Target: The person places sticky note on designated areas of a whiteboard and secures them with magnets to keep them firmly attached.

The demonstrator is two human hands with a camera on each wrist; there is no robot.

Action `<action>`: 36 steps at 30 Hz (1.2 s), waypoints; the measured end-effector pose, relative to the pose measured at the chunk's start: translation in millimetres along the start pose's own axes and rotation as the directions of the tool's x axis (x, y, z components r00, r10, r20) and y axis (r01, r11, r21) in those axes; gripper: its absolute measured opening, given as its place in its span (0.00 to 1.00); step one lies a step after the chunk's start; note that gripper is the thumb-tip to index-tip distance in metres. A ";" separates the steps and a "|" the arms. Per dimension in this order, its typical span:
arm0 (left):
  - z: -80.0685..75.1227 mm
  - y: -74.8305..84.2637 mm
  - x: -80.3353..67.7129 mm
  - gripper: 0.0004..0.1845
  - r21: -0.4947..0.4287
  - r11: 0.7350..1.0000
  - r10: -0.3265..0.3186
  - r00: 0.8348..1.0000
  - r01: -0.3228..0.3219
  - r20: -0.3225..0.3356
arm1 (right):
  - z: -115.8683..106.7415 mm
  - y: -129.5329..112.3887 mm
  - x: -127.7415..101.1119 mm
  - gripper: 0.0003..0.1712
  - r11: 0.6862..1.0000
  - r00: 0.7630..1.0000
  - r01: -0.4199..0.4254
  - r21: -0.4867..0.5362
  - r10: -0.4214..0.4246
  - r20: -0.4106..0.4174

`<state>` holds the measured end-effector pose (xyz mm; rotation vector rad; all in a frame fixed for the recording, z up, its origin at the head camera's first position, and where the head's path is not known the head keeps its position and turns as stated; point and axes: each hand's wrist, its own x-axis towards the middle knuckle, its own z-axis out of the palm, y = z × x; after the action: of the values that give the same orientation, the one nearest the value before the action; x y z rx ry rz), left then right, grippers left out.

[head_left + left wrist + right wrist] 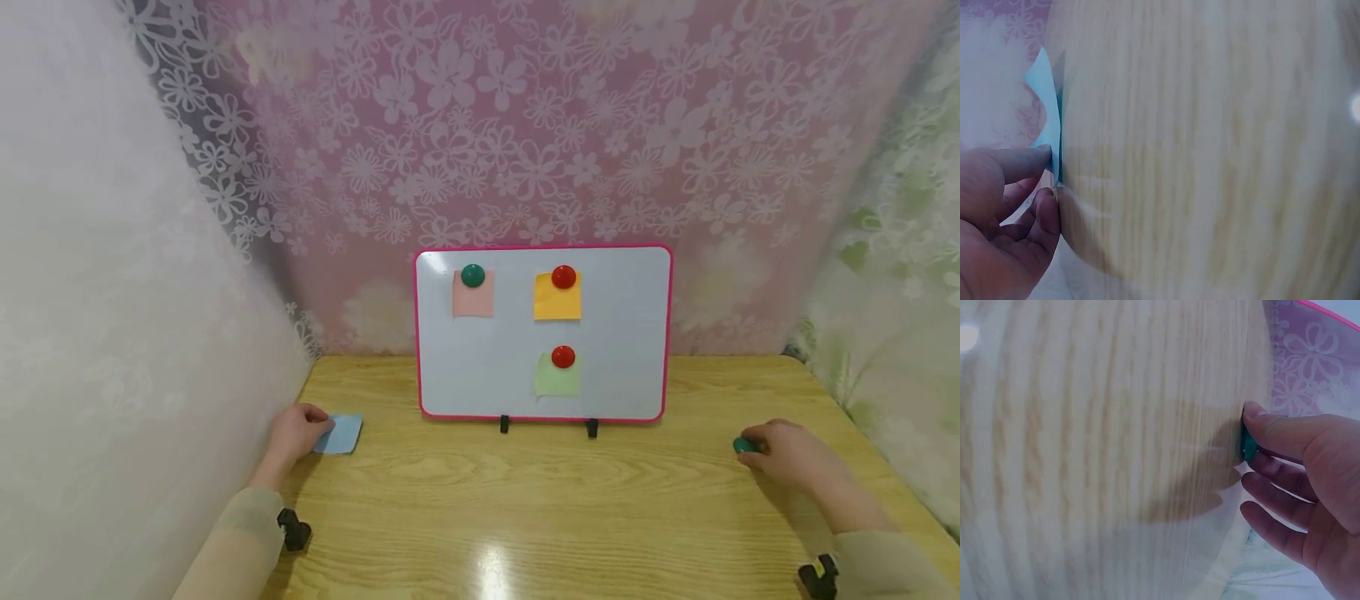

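Note:
At the table's left side my left hand [298, 432] pinches a blue sticky note [342, 435] by its near edge; in the left wrist view the note [1047, 106] bends upward from thumb and fingers. Far to the right, my right hand [791, 454] grips a round green magnet [745, 446] between thumb and fingers, close over the wood. The right wrist view shows the magnet [1248, 444] edge-on, partly hidden by the thumb. Between the hands stands a whiteboard [480, 367] with a pink frame.
On the board, a green magnet [473, 276] holds a pink note [473, 302]. Red magnets hold an orange note [557, 303] and a pale green note [557, 382]. Black feet [504, 424] support the board on the wooden table [450, 500]. Floral curtains [525, 150] surround the table.

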<state>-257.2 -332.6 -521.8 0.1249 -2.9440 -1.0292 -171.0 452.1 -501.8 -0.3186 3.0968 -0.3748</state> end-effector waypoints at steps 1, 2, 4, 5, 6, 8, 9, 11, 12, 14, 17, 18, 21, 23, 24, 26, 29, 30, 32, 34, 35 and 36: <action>-0.1 -0.1 0.2 0.12 -0.002 1.000 -0.002 1.000 0.002 -0.006 | 0.0 0.2 0.0 0.23 1.000 1.000 0.004 -0.009 -0.004 -0.005; -0.1 -0.3 0.2 0.12 -0.008 1.000 -0.005 1.000 0.005 -0.010 | -0.4 -0.4 0.0 0.23 1.000 1.000 0.007 -0.011 -0.007 -0.007; 0.1 -1.2 -0.1 0.12 -0.020 1.000 -0.013 1.000 0.013 -0.022 | -1.6 -1.3 0.3 0.23 1.000 1.000 0.012 -0.014 -0.012 -0.004; 0.0 -1.1 -0.9 0.12 -0.027 1.000 -0.015 0.999 0.014 -0.029 | -2.5 -1.9 0.6 0.23 1.000 1.000 0.012 -0.014 -0.012 -0.001; 0.1 -1.6 -1.6 0.12 -0.032 0.999 -0.016 0.999 0.015 -0.036 | -2.9 -2.2 0.8 0.23 1.000 1.000 0.015 -0.013 -0.015 0.008; 0.7 -1.7 -3.1 0.12 -0.048 0.999 -0.024 0.998 0.022 -0.051 | -4.9 -2.8 0.5 0.24 1.000 1.000 0.014 -0.002 -0.014 0.025; 1.2 -2.2 -3.5 0.12 -0.051 0.998 -0.028 0.998 0.025 -0.059 | -6.1 -3.1 0.3 0.25 1.000 0.999 0.012 0.005 -0.012 0.035; 1.2 -2.7 -4.1 0.12 -0.060 0.998 -0.036 0.997 0.032 -0.065 | -7.9 -3.2 -0.2 0.26 1.000 0.999 0.011 0.022 -0.013 0.052; 1.2 -3.2 -4.2 0.12 -0.063 0.997 -0.041 0.997 0.037 -0.065 | -8.8 -3.2 -0.5 0.26 1.000 0.998 0.009 0.030 -0.010 0.060; 0.7 -3.7 -4.0 0.12 -0.068 0.997 -0.051 0.997 0.047 -0.059 | -10.5 -3.1 -0.7 0.26 0.999 0.997 0.003 0.047 -0.007 0.076; -0.4 -3.9 -4.4 0.12 -0.080 0.995 -0.061 0.997 0.057 -0.047 | -11.3 -1.9 -0.6 0.25 0.998 0.996 -0.006 0.064 0.000 0.093; -0.7 -4.1 -4.4 0.12 -0.082 0.995 -0.063 0.997 0.059 -0.046 | -11.3 -1.4 -0.4 0.25 0.998 0.995 -0.006 0.066 0.000 0.097; -1.9 -5.0 -5.0 0.13 -0.092 0.994 -0.066 0.997 0.061 -0.043 | -10.5 0.2 0.4 0.25 0.997 0.995 -0.007 0.074 -0.001 0.099; -2.5 -5.3 -4.9 0.13 -0.093 0.994 -0.067 0.997 0.062 -0.043 | -10.0 1.3 1.1 0.25 0.997 0.996 -0.006 0.079 -0.001 0.093; -2.9 -5.4 -5.0 0.13 -0.094 0.994 -0.066 0.997 0.062 -0.043 | -9.7 2.1 1.4 0.25 0.997 0.996 -0.003 0.082 -0.004 0.091; -3.5 -5.5 -5.5 0.13 -0.096 0.993 -0.066 0.997 0.062 -0.039 | -9.1 3.4 2.1 0.25 0.996 0.996 -0.009 0.086 0.002 0.087; -4.4 -4.9 -7.1 0.13 -0.096 0.994 -0.062 0.998 0.059 -0.032 | -9.0 5.8 2.7 0.27 0.995 0.994 -0.025 0.096 0.014 0.109; -4.6 -4.5 -7.7 0.13 -0.100 0.993 -0.062 0.998 0.059 -0.028 | -9.0 6.3 2.6 0.28 0.994 0.993 -0.034 0.101 0.022 0.117; -4.9 -3.2 -9.3 0.13 -0.104 0.993 -0.063 0.998 0.060 -0.023 | -9.0 7.4 2.4 0.29 0.992 0.990 -0.052 0.114 0.036 0.135; -4.9 -2.0 -10.4 0.13 -0.113 0.992 -0.065 0.998 0.063 -0.017 | -9.2 7.9 1.7 0.30 0.990 0.988 -0.061 0.127 0.041 0.149; -4.5 -1.8 -10.7 0.13 -0.124 0.990 -0.069 0.998 0.067 -0.011 | -9.4 7.8 1.2 0.30 0.989 0.987 -0.065 0.132 0.044 0.154; -4.1 -1.9 -10.6 0.13 -0.134 0.989 -0.070 0.998 0.068 -0.006 | -9.6 7.5 0.8 0.30 0.988 0.987 -0.070 0.137 0.048 0.155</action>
<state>-246.2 -335.7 -519.7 0.2308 -2.8686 -1.2270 -173.6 461.4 -494.2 -0.2397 2.9049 -0.5392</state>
